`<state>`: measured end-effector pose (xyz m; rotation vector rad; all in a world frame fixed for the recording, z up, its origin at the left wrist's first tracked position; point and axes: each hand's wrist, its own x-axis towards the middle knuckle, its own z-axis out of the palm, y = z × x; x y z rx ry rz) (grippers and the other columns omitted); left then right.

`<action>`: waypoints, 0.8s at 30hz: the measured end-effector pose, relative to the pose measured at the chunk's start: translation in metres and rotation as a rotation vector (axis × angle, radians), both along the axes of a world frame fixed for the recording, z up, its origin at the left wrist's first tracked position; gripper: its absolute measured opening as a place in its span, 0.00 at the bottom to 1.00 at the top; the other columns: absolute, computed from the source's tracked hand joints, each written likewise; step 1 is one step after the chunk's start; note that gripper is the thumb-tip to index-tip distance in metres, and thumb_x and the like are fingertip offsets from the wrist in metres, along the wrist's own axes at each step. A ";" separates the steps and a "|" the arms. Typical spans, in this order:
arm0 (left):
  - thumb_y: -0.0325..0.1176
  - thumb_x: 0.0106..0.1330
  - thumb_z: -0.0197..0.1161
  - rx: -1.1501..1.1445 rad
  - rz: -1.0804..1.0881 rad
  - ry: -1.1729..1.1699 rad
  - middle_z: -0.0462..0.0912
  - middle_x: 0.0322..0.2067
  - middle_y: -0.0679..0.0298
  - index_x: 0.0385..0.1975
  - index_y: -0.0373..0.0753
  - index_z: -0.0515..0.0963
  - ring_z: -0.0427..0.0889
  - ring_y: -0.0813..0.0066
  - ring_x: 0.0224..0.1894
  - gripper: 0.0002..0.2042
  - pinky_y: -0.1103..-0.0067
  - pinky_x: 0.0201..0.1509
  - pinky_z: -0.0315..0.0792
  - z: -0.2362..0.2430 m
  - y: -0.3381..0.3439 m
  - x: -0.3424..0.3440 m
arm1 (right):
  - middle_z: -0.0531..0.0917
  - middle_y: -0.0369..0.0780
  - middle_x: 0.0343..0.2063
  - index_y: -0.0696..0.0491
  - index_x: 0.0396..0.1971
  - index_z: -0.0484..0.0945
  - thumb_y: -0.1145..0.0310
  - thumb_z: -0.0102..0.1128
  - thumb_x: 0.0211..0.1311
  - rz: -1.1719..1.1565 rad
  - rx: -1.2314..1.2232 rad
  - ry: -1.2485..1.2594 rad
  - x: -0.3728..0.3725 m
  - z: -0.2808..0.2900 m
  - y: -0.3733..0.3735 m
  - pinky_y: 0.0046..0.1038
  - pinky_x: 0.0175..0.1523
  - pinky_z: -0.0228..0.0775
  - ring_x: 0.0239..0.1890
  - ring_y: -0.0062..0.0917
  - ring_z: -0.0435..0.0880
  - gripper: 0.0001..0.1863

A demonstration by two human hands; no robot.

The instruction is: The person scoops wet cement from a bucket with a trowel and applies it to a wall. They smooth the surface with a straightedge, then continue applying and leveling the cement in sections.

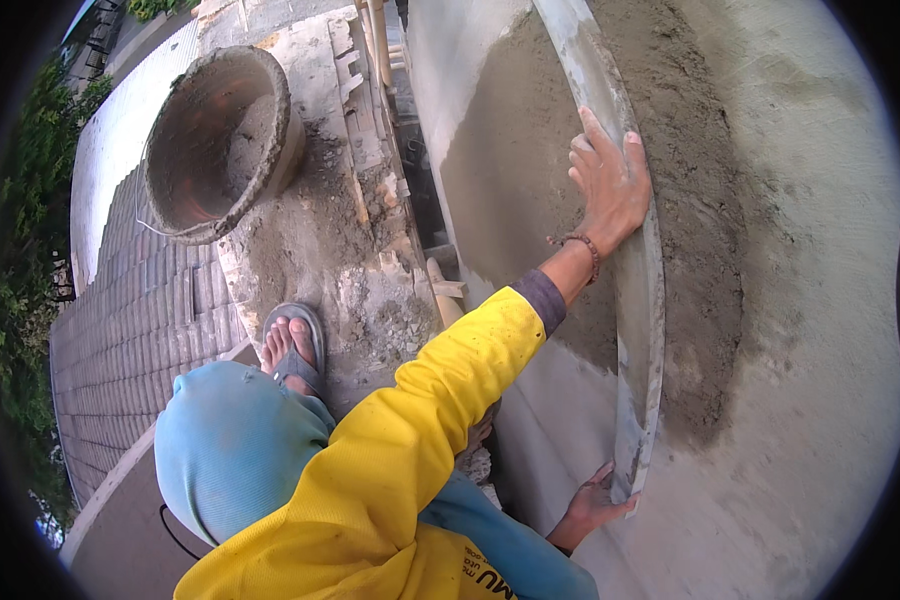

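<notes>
A long, mortar-smeared straightedge (638, 330) lies against the wall, its shape bowed by the lens. My left hand (612, 185), with a bead bracelet at the wrist and a yellow sleeve, grips its upper part, fingers over the left edge and thumb toward the right. Near the lower end, my right hand (590, 508) holds the bar; part of its fingers and most of that arm are hidden. Wet dark mortar (690, 230) covers the wall along the bar's right side. A smoother damp patch (515, 160) spreads to its left.
A mortar-crusted bucket (220, 145) with some mortar inside stands on the dirty board platform (320, 240). My sandalled foot (295, 345) rests below it. A gap (425, 190) separates platform and wall. Roof tiles (140, 340) and greenery (30, 220) lie beyond at left.
</notes>
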<state>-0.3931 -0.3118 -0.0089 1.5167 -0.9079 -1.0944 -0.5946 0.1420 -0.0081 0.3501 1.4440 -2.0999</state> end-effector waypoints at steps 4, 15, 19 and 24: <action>0.42 0.75 0.46 -0.219 -0.031 -0.052 0.58 0.57 0.33 0.73 0.24 0.31 0.61 0.42 0.57 0.40 0.54 0.62 0.54 0.049 0.065 -0.036 | 0.68 0.46 0.60 0.54 0.65 0.64 0.53 0.72 0.54 -0.054 0.009 -0.009 -0.020 -0.009 0.041 0.34 0.65 0.75 0.60 0.38 0.72 0.41; 0.47 0.77 0.42 0.115 -0.012 -0.025 0.61 0.58 0.35 0.74 0.27 0.36 0.63 0.42 0.59 0.38 0.53 0.66 0.53 -0.030 0.004 -0.002 | 0.66 0.47 0.63 0.58 0.66 0.61 0.58 0.69 0.59 0.043 0.046 -0.015 -0.002 -0.007 0.005 0.36 0.69 0.71 0.64 0.37 0.70 0.40; 0.47 0.77 0.42 -0.021 -0.012 -0.027 0.61 0.58 0.36 0.74 0.27 0.35 0.63 0.42 0.59 0.38 0.53 0.66 0.53 -0.001 0.063 -0.035 | 0.67 0.46 0.63 0.56 0.67 0.62 0.55 0.69 0.58 -0.055 0.208 0.206 -0.027 -0.019 0.053 0.36 0.69 0.71 0.64 0.37 0.71 0.40; 0.47 0.76 0.43 -0.061 0.011 -0.025 0.60 0.60 0.35 0.74 0.28 0.34 0.62 0.42 0.60 0.39 0.51 0.67 0.51 -0.018 0.080 -0.051 | 0.69 0.45 0.63 0.56 0.66 0.64 0.54 0.68 0.57 -0.007 0.112 -0.016 -0.035 -0.012 0.070 0.35 0.70 0.70 0.65 0.36 0.71 0.40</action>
